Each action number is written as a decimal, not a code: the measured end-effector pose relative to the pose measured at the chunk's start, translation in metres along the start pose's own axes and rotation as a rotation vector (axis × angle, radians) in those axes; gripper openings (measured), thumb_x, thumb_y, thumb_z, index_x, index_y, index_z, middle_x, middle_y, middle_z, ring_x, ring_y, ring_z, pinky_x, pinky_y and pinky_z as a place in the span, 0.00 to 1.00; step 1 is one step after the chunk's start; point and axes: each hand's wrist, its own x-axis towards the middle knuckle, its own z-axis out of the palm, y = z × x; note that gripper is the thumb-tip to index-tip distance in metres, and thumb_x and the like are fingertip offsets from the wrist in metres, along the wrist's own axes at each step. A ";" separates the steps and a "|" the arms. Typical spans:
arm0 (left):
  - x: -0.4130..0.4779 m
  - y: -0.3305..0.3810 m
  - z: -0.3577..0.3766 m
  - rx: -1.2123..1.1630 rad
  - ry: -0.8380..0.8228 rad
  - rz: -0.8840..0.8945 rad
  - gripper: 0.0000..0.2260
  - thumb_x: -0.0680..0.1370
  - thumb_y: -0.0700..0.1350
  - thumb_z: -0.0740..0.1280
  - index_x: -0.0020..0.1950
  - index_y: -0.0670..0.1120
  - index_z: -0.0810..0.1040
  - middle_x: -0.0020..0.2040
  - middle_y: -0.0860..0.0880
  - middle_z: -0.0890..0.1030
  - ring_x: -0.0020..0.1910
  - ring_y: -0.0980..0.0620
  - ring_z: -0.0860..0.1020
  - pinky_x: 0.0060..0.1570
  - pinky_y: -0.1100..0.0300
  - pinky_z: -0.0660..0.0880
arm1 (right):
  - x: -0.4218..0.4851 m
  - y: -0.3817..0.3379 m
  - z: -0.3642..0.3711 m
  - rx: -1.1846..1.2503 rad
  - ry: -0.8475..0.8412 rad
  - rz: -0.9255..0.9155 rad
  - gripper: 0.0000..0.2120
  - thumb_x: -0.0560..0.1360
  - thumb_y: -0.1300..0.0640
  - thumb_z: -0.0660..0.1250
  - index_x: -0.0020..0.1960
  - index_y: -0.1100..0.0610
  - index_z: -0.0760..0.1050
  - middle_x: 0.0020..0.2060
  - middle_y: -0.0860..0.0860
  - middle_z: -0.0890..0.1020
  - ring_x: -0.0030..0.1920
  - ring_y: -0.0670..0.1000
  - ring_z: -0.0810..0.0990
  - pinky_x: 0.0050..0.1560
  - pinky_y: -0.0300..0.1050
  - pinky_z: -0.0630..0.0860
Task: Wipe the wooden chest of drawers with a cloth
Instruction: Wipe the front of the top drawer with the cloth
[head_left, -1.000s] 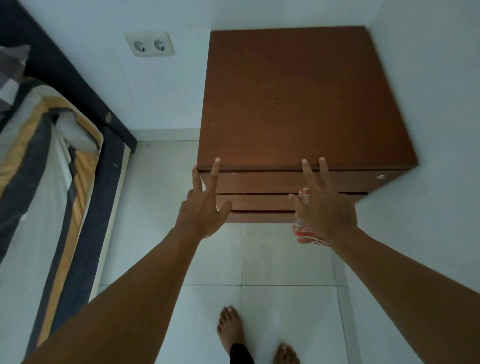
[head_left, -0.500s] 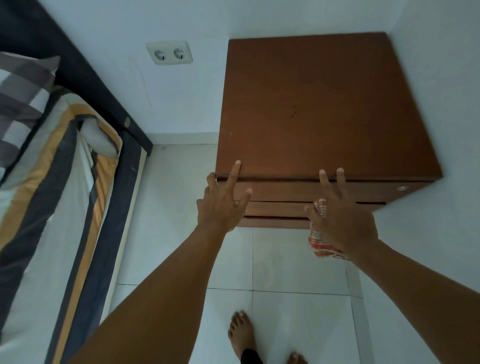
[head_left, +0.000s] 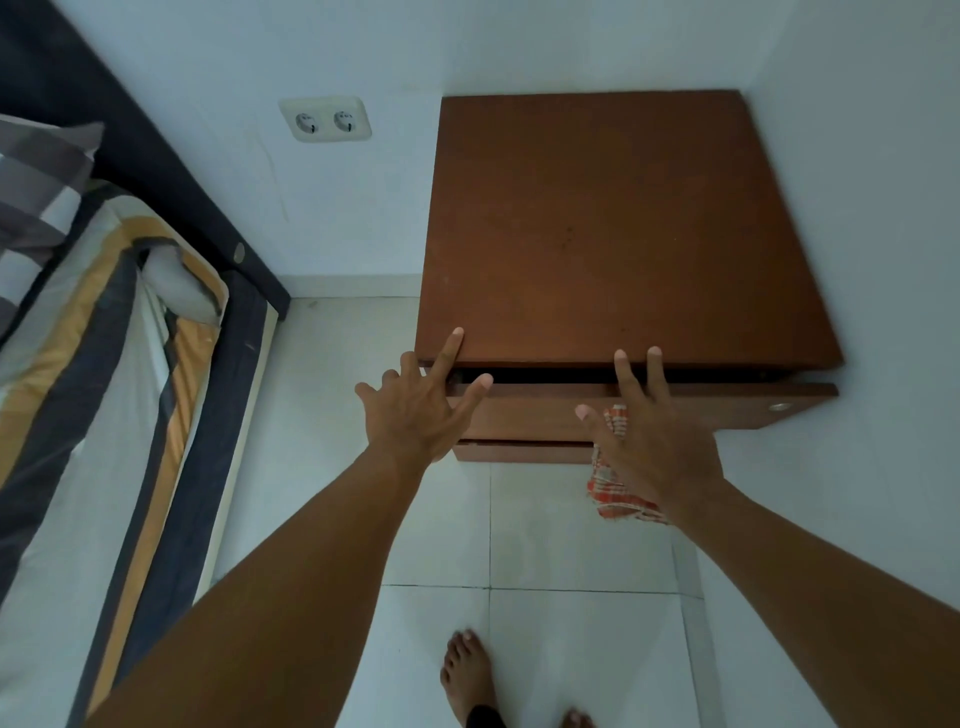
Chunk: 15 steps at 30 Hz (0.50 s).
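The brown wooden chest of drawers (head_left: 613, 234) stands in the room's corner, seen from above. Its top drawer (head_left: 540, 413) is pulled out a little, leaving a dark gap under the top board. My left hand (head_left: 415, 410) is spread at the front left corner, its index fingertip on the top's edge and its thumb against the drawer front. My right hand (head_left: 660, 441) reaches to the drawer's upper edge with two straight fingers. It holds a red-and-white checked cloth (head_left: 610, 491), which hangs below the palm.
A bed (head_left: 104, 389) with striped bedding and a dark headboard runs along the left. A double wall socket (head_left: 324, 119) sits left of the chest. White wall touches the chest's right side. My bare feet (head_left: 467, 675) stand on white floor tiles.
The top drawer has slid out slightly, so a dark gap now shows beneath the top board. Both hands stay at the chest's front edge.
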 end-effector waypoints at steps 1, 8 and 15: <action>0.000 0.000 0.000 0.010 -0.002 0.007 0.35 0.75 0.76 0.39 0.79 0.66 0.37 0.71 0.44 0.71 0.62 0.39 0.76 0.63 0.35 0.67 | 0.000 0.000 0.000 -0.038 -0.025 -0.014 0.49 0.70 0.21 0.31 0.83 0.47 0.41 0.83 0.57 0.43 0.67 0.62 0.78 0.40 0.49 0.80; 0.000 -0.003 -0.004 0.038 -0.018 0.053 0.35 0.75 0.75 0.38 0.80 0.64 0.37 0.74 0.48 0.72 0.62 0.40 0.78 0.63 0.35 0.66 | 0.001 0.003 0.002 0.035 -0.037 -0.010 0.47 0.71 0.21 0.33 0.83 0.45 0.42 0.83 0.54 0.42 0.72 0.65 0.73 0.55 0.61 0.80; -0.018 -0.010 0.003 -0.067 -0.117 0.112 0.34 0.79 0.71 0.43 0.80 0.61 0.33 0.74 0.48 0.69 0.67 0.42 0.72 0.66 0.36 0.63 | -0.003 -0.027 -0.027 0.398 -0.051 0.113 0.34 0.77 0.38 0.67 0.77 0.46 0.57 0.75 0.54 0.58 0.53 0.58 0.79 0.41 0.45 0.75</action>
